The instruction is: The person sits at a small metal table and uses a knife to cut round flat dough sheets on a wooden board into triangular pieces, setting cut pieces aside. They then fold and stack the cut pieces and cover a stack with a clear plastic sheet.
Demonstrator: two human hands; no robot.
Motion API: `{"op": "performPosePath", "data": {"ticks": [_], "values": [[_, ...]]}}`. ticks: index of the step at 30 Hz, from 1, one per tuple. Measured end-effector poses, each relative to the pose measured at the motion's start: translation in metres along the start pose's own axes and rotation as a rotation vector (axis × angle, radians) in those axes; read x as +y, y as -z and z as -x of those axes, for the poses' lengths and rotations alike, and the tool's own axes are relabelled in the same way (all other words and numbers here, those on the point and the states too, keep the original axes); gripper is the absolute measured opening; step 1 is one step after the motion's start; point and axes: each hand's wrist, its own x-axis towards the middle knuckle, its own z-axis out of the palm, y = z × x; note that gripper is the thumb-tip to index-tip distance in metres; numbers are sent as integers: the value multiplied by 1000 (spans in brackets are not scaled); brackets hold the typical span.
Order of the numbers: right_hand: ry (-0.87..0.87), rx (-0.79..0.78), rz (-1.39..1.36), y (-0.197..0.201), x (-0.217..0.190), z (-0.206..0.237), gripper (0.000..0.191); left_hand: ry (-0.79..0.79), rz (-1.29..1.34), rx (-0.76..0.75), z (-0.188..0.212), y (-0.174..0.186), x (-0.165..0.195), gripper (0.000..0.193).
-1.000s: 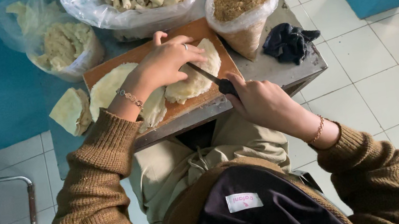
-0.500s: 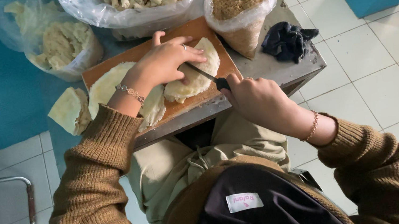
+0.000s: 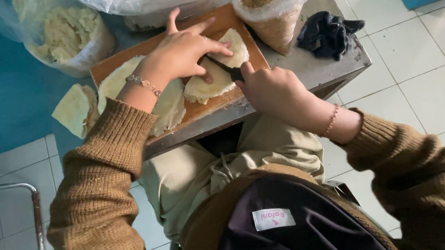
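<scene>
Pinned flat under the left hand (image 3: pixel 182 54), the pale round dough sheet (image 3: pixel 218 74) is met by the black-handled knife (image 3: pixel 227 69) gripped in the right hand (image 3: pixel 272 88), just beside the spread fingertips (image 3: pixel 226 52).

Matt wood board (image 3: pixel 217 23), dull metal table (image 3: pixel 333 67), glossy plastic bags (image 3: pixel 153 1), knit wool sleeves (image 3: pixel 93 182), soft black cloth (image 3: pixel 328 35).

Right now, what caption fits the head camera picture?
Left hand steadies pale flat dough on a wooden board; right hand cuts with a knife.
</scene>
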Motion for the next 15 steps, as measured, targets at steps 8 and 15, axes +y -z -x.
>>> {"op": "performPosePath", "data": {"ticks": [8,15], "values": [[-42,-63,-75,9,9,15,34,-66,-30,69,1,-4,-11,77],[-17,-64,-3,11,10,23,34,-47,-102,40,0,-8,-10,80]]}}
